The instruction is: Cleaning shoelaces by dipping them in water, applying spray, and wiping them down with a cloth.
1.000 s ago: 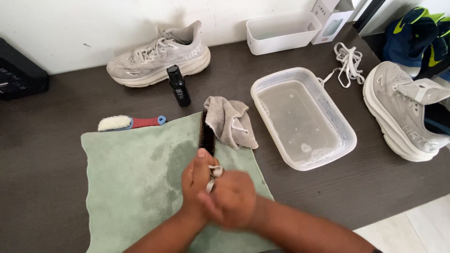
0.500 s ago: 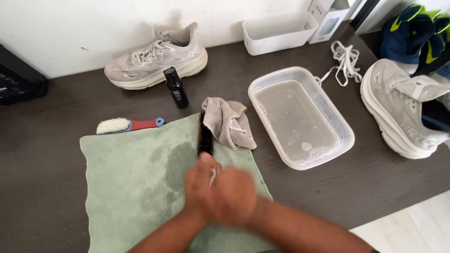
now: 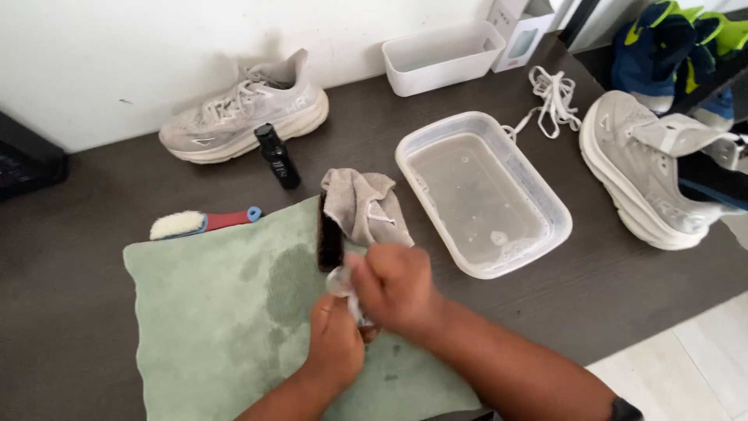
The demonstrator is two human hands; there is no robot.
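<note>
Both hands meet over the green towel (image 3: 210, 327). Left hand (image 3: 336, 347) and right hand (image 3: 396, 287) each clench one small pale item (image 3: 343, 285), pinched between the two grips; its kind is indistinct.

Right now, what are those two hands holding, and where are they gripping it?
Both hands, left and right, pinch a small whitish thing between them; what it is and where exactly cannot be told.

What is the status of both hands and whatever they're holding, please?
Left hand and right hand closed together on a small pale item, blurred. Working over green towel. Dark brush and grey cloth just beyond.
</note>
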